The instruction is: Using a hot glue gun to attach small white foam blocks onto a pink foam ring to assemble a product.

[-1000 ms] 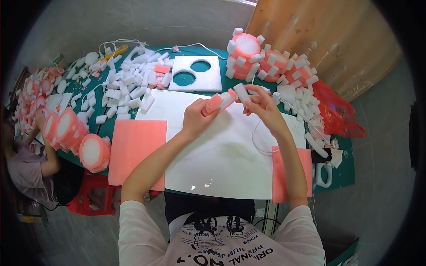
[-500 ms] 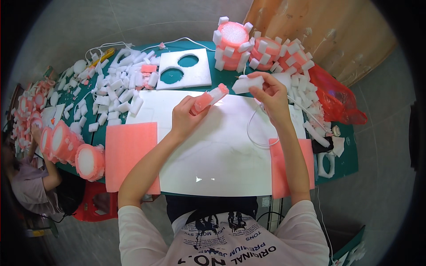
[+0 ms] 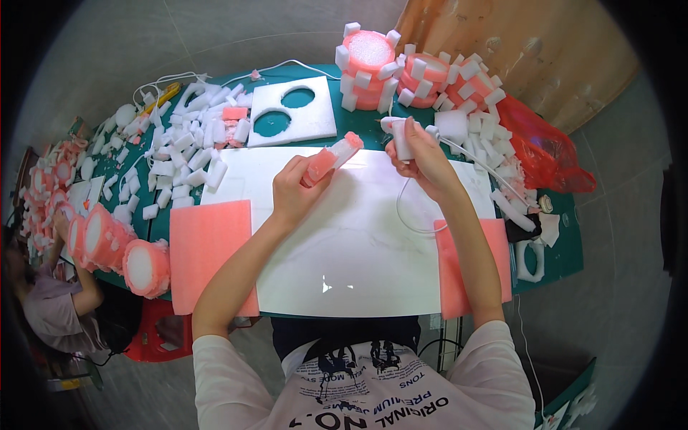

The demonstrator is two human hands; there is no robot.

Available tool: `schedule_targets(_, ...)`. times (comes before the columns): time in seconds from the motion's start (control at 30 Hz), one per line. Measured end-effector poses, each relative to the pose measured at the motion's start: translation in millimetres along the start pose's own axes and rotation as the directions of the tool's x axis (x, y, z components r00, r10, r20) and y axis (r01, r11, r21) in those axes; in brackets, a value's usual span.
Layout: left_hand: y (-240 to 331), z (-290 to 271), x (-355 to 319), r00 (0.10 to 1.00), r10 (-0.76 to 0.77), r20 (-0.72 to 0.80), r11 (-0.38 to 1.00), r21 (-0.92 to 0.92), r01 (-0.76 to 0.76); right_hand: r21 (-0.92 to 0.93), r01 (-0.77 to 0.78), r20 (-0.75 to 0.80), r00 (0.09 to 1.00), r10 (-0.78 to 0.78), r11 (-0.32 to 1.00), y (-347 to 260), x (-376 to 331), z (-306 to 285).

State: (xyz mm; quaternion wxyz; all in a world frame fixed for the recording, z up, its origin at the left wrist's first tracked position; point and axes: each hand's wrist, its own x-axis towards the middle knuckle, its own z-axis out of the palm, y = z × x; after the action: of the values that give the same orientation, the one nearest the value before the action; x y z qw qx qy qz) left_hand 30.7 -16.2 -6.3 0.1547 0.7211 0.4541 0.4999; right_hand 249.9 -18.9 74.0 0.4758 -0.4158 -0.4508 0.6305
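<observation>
My left hand (image 3: 295, 190) is closed on a pink foam piece (image 3: 322, 165) with a white foam part set in it, its pink far end pointing up and right. Over the far edge of the glossy white board (image 3: 344, 244), my right hand (image 3: 423, 158) grips a white foam block (image 3: 403, 140), thumb along its top and fingers curled under. Just behind that block shows the front of a white glue gun (image 3: 387, 123), partly hidden; I cannot tell whether the hand touches it. A thin white cord (image 3: 398, 208) loops below the right hand. The two hands are apart.
Pink foam sheets (image 3: 210, 251) (image 3: 473, 265) lie under both forearms. Heaped white foam blocks (image 3: 190, 143) and a white slab with two holes (image 3: 326, 107) sit beyond. Pink foam cylinders (image 3: 369, 72) stand far right near a red bag (image 3: 548, 147). A co-worker (image 3: 61, 308) sits left.
My right hand has shifted left and turned, and the white block has swung from nearly level to upright. My left hand still holds the pink and white piece, about where it was.
</observation>
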Motion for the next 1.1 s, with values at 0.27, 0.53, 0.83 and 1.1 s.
schedule_targets(0.27, 0, 0, 0, 1.000, -0.010, -0.016, 0.998, 0.068, 0.011, -0.193, -0.024, -0.033, 0.999, 0.018, 0.981, 16, 6, 2)
schedule_targets(0.53, -1, 2, -1, 1.000, 0.009, -0.025, 0.996, 0.089, -0.007, -0.776, 0.499, 0.148, 0.738, -0.658, 0.385, 35, -1, 28)
schedule_targets(0.83, 1, 2, -3, 1.000, 0.006, 0.011, 0.998, 0.062, -0.007, -0.790, 0.534, 0.225, 0.711, -0.666, 0.302, 49, 0, 34)
schedule_targets(1.1, 3, 2, -3, 0.998, -0.033, 0.045, 0.998, 0.053, 0.030, -0.773, 0.555, 0.237, 0.702, -0.672, 0.308, 53, 2, 32)
